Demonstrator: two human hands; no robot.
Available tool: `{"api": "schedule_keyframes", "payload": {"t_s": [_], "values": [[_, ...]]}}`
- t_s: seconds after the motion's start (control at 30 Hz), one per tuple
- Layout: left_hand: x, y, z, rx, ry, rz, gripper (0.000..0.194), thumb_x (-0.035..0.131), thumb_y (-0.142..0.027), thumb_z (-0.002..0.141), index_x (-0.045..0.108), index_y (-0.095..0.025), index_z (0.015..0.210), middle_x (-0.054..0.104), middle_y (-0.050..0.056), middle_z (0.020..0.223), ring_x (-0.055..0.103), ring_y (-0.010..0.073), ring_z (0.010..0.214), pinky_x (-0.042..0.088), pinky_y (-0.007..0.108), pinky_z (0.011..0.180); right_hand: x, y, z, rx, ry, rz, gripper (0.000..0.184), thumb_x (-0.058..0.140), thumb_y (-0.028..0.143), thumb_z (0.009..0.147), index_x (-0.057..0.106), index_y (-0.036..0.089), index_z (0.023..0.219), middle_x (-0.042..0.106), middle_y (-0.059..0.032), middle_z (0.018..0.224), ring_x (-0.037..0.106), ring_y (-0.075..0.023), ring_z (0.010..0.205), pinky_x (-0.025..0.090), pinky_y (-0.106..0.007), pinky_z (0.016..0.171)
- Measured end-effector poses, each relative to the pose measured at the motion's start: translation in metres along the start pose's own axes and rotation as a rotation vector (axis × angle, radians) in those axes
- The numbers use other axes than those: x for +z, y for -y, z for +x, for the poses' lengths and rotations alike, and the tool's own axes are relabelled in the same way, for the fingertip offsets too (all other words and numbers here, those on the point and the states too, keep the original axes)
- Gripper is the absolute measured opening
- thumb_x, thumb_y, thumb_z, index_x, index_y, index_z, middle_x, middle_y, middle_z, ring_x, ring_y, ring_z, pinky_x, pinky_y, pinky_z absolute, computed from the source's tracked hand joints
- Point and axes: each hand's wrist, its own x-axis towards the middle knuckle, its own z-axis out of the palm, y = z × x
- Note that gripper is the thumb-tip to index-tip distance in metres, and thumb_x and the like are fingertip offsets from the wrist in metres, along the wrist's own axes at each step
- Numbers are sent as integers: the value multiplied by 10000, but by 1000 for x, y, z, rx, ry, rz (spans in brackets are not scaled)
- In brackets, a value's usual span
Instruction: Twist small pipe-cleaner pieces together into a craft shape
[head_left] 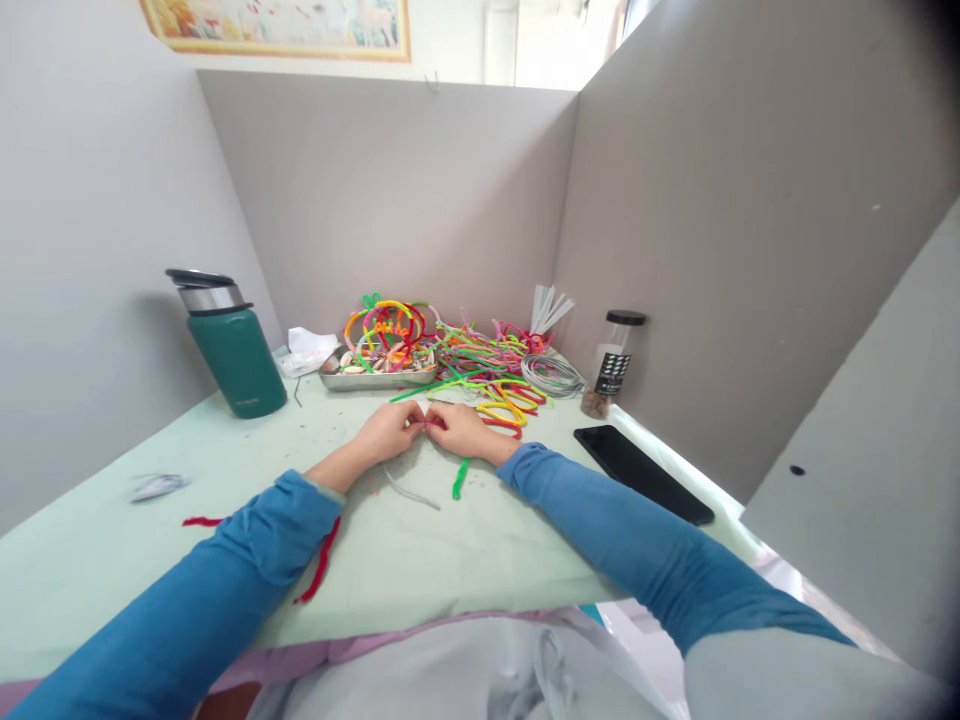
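Observation:
My left hand and my right hand meet above the middle of the table, fingertips pinched together. Between them shows a short dark-pink pipe cleaner, mostly hidden by the fingers. A green pipe cleaner piece lies just below my right hand. Beneath my left wrist a thin grey wire rests on the cloth. Red pipe cleaner pieces stick out from under my left forearm. Bent red and yellow pipe cleaners lie just beyond my right hand.
At the back stands a metal tray of finished-looking pipe cleaner shapes, beside a heap of loose pipe cleaners and a grey wire coil. A green bottle is left; a clear jar and black phone are right. Grey partitions surround the table.

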Motion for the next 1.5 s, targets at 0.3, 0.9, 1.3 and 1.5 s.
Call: {"api": "schedule_keyframes", "payload": {"t_s": [0.3, 0.9, 1.3, 1.5], "values": [[0, 1, 1, 7, 5, 4, 182, 495, -276, 798, 636, -175, 854, 699, 44, 812, 611, 174, 720, 423, 257, 657, 0, -1, 0, -8, -7, 0, 115, 519, 259, 827, 584, 170, 862, 631, -25, 784, 522, -130, 680, 329, -230, 616], [-1, -1, 0, 12, 9, 1, 194, 490, -274, 804, 641, -173, 871, 701, 48, 816, 618, 180, 730, 437, 265, 672, -1, 0, 0, -3, 5, 7, 122, 515, 249, 832, 591, 167, 882, 633, -28, 793, 521, -132, 687, 329, -233, 622], [0, 1, 1, 22, 12, -3, 192, 486, -277, 801, 633, -180, 876, 691, 42, 801, 614, 177, 728, 442, 268, 680, -2, 1, 0, 0, 6, 12, 111, 521, 248, 831, 586, 170, 875, 634, -26, 795, 524, -132, 687, 328, -232, 620], [1, 2, 1, 20, 9, -3, 187, 487, -267, 791, 635, -182, 869, 689, 42, 793, 610, 177, 732, 445, 270, 678, -2, 2, -1, 8, 11, 1, 118, 523, 254, 833, 590, 170, 880, 628, -27, 780, 517, -134, 678, 323, -235, 615]]}}
